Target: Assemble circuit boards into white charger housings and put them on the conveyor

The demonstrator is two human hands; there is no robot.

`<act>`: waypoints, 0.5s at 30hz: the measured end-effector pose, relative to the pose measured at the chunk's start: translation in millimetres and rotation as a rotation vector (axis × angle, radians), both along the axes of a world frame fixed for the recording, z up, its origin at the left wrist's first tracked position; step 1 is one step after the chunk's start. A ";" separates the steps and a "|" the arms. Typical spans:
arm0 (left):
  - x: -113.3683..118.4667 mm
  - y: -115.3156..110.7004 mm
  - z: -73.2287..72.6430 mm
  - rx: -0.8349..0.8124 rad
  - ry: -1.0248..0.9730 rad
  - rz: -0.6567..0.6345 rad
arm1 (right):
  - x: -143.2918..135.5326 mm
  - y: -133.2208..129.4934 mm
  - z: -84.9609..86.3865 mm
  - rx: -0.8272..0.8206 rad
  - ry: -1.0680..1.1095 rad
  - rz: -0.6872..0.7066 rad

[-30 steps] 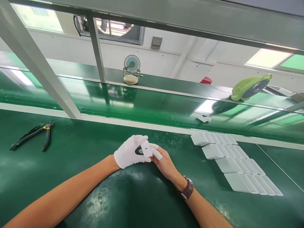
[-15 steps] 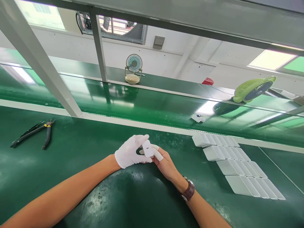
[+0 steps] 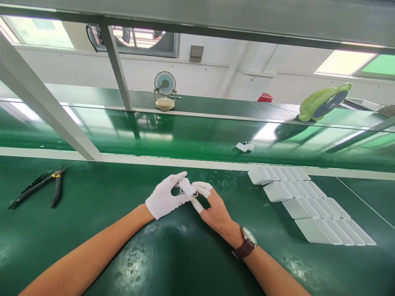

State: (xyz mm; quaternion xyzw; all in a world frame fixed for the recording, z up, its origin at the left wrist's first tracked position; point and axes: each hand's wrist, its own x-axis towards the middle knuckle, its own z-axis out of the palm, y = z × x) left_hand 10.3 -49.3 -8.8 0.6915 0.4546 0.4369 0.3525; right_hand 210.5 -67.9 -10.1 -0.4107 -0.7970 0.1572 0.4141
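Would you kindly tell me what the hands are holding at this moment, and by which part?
A small white plastic piece, pinched at its left end by the gloved left hand; the right hand touches its right edge with capped fingertips.

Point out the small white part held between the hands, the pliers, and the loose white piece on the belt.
small white part point(image 3: 187, 187), head view, its top face.
pliers point(image 3: 55, 186), head view, the right handle.
loose white piece point(image 3: 245, 146), head view, its middle.
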 end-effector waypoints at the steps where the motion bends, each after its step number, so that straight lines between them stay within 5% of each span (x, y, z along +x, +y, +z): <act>1: -0.4 0.1 1.7 -0.046 -0.015 0.019 | 0.3 0.0 -0.4 0.007 0.000 0.007; 7: -3.2 5.4 8.6 -0.278 -0.037 0.003 | 1.1 -0.7 0.1 -0.043 0.006 -0.018; 15: -7.1 9.0 8.9 -0.201 0.089 -0.083 | 1.5 0.9 0.8 -0.031 0.040 0.039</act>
